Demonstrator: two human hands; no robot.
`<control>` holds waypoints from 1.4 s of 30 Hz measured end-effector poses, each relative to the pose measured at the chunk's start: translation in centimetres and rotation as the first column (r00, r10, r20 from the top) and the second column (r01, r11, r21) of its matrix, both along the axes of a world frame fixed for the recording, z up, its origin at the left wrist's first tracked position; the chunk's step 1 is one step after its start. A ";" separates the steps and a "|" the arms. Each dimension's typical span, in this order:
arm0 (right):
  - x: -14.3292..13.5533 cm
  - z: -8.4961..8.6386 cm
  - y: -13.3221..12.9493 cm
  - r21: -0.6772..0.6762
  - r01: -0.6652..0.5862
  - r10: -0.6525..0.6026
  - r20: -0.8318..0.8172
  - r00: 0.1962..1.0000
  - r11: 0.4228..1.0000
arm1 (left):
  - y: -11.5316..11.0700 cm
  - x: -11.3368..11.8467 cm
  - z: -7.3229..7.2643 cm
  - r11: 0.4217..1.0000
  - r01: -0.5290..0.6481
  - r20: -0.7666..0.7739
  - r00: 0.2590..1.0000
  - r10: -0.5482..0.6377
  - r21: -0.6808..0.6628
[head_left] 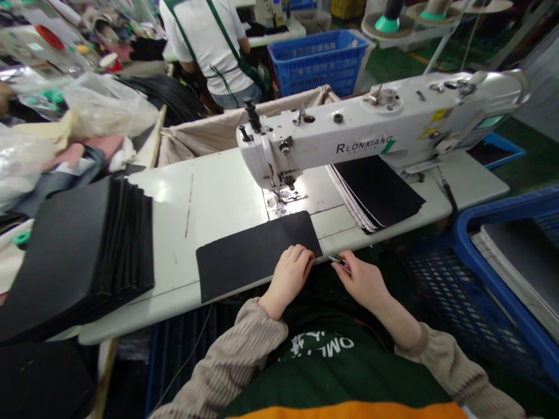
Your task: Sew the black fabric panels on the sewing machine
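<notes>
A flat black panel (257,247) with rounded corners lies along the front edge of the sewing table, in front of the needle area. My left hand (290,276) grips its near edge by the right-hand corner, fingers curled over it. Just to the right, my right hand (360,279) is closed around small thread snips (338,261), whose metal tips point at that corner. The snips' handles are mostly hidden in my palm. Behind the panel stands a white sewing machine (362,134), with its lit presser foot (283,201) apart from my hands.
A thick stack of black panels (74,238) stands at the table's left end. More black pieces with pale edges (378,189) lie under the machine arm. Blue crates stand at the right (463,233) and back (318,55). A person in a white shirt (209,43) is beyond the table.
</notes>
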State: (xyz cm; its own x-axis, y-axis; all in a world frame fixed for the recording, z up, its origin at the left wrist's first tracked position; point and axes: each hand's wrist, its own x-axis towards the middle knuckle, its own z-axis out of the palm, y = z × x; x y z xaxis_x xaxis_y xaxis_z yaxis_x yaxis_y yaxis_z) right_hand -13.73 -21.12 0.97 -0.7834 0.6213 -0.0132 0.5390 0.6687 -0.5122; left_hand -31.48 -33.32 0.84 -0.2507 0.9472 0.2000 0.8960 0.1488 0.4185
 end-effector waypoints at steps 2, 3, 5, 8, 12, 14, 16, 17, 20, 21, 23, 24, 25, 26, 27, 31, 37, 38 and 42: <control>-0.7 0.1 -0.3 0.001 -0.054 0.054 0.020 0.998 0.999 | 0.0 0.1 -0.1 1.000 -0.018 0.009 1.000 0.019 -0.004; -1.0 0.1 -0.4 0.002 -0.073 0.073 0.027 0.997 0.997 | 0.1 0.1 -0.2 1.000 -0.027 0.018 0.999 0.027 -0.002; -1.5 0.2 -0.5 0.008 -0.096 0.095 0.034 0.995 0.995 | 0.1 0.1 -0.3 0.999 -0.038 0.038 0.999 0.037 0.006; -1.9 0.2 -0.4 0.019 -0.116 0.115 0.053 0.992 0.993 | 0.0 0.1 -0.2 0.999 -0.043 0.060 0.997 0.041 0.027; -1.8 0.2 -0.1 0.038 -0.082 0.079 0.073 0.994 0.996 | -0.1 0.1 -0.2 0.999 -0.022 0.006 1.000 0.022 0.026; -1.6 0.2 0.0 0.040 -0.059 0.057 0.066 0.996 0.997 | -0.1 0.2 -0.2 1.000 -0.013 -0.028 1.000 0.013 0.013; -1.4 0.1 -0.1 0.031 -0.051 0.049 0.053 0.997 0.998 | -0.1 0.3 -0.3 1.000 -0.025 -0.049 0.998 0.026 0.008; -1.4 0.1 -0.1 0.026 -0.053 0.052 0.047 0.998 0.998 | 0.0 0.4 -0.3 0.999 -0.037 -0.056 0.998 0.037 0.007; -1.4 0.2 -0.4 0.014 -0.071 0.071 0.037 0.997 0.997 | 0.1 0.6 -0.3 0.998 -0.062 -0.053 0.997 0.063 0.015; -1.5 0.2 -0.5 0.011 -0.080 0.080 0.036 0.996 0.997 | 0.1 0.6 -0.3 0.998 -0.062 -0.041 0.997 0.063 0.021; -1.8 0.4 -0.6 0.005 -0.095 0.095 0.038 0.995 0.995 | 0.1 0.6 -0.3 0.997 -0.064 -0.003 0.998 0.064 0.038; -2.0 0.4 -0.6 0.006 -0.099 0.099 0.043 0.994 0.995 | 0.1 0.6 -0.3 0.997 -0.067 0.019 0.998 0.066 0.047; -2.2 0.4 -0.7 0.009 -0.103 0.102 0.051 0.993 0.995 | 0.0 0.6 -0.3 0.996 -0.071 0.043 0.997 0.069 0.057; -2.3 0.4 -0.7 0.016 -0.104 0.103 0.062 0.993 0.994 | -0.1 0.6 -0.3 0.995 -0.077 0.063 0.995 0.073 0.066; -2.5 0.4 -0.7 0.024 -0.106 0.104 0.074 0.992 0.994 | -0.2 0.6 -0.3 0.994 -0.082 0.078 0.994 0.076 0.073; -3.1 0.2 -0.8 0.074 -0.112 0.104 0.109 0.989 0.991 | -0.2 0.7 -0.6 0.994 -0.086 0.080 0.994 0.080 0.067; -3.1 -0.1 -0.3 0.123 -0.089 0.075 0.117 0.990 0.988 | -0.4 0.9 0.1 0.996 -0.073 0.102 0.993 0.067 0.057; -2.9 -0.1 0.0 0.120 -0.069 0.057 0.101 0.993 0.990 | -0.9 0.7 0.4 0.998 -0.040 0.113 0.993 0.033 0.057; -2.2 -0.2 0.7 0.069 0.031 -0.031 -0.001 1.000 0.997 | -4.9 -1.8 1.9 0.998 0.044 0.112 0.993 -0.048 0.035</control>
